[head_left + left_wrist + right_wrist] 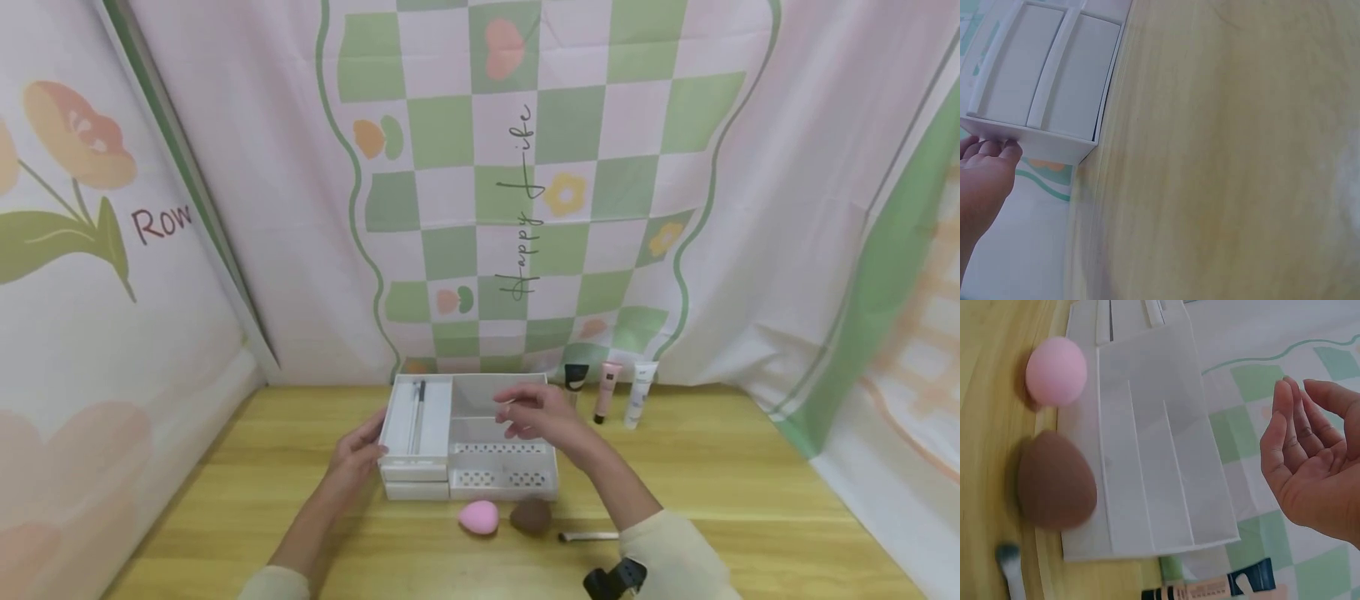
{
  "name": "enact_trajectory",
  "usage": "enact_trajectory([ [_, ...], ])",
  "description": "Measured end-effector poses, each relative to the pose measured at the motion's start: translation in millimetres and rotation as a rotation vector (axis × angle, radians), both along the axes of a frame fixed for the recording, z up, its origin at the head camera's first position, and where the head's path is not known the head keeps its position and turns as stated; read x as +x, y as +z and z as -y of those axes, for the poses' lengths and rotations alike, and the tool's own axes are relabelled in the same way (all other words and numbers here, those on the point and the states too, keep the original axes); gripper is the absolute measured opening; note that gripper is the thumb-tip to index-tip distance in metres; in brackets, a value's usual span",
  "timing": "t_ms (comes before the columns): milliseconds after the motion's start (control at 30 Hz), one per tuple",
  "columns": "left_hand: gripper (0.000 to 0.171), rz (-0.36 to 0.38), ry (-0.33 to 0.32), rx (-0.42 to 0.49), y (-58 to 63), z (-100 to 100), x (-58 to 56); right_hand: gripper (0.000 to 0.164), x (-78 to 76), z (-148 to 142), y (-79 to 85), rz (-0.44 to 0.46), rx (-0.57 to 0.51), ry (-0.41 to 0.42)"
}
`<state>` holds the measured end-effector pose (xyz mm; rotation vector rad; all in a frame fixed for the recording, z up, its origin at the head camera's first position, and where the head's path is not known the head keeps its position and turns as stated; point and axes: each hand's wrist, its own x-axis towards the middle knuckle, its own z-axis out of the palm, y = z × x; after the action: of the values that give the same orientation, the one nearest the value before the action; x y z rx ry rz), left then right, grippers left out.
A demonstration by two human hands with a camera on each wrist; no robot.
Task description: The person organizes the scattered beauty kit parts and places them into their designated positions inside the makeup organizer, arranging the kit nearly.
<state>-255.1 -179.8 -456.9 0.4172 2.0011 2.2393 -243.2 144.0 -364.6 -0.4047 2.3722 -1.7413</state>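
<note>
A white desktop organizer (502, 404) stands on the table, with two drawers (1054, 69) on its left and divided compartments on its right. Two slim brushes (417, 417) lie in the shallow tray on top of the drawers. My left hand (360, 452) rests against the organizer's left side, its fingertips touching the wall in the left wrist view. Above the right compartments hovers my right hand (542, 414), fingers loosely bent and nothing between them. Directly in front of the organizer sit a pink makeup sponge (478, 517) and a brown makeup sponge (1057, 481).
A makeup brush (588, 537) lies right of the sponges. Behind the organizer's right side stand a dark-topped tube (576, 377), a pink tube (607, 392) and a white tube (641, 393). A patterned curtain (570, 250) hangs along the table's back edge.
</note>
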Motion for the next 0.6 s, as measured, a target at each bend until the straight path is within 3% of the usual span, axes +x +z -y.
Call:
enact_trajectory([
  [600,0.071,-0.014,-0.020,0.006,0.3,1.4,-1.8,0.041,33.0,-70.5,-34.7,-0.084,0.039,0.086],
])
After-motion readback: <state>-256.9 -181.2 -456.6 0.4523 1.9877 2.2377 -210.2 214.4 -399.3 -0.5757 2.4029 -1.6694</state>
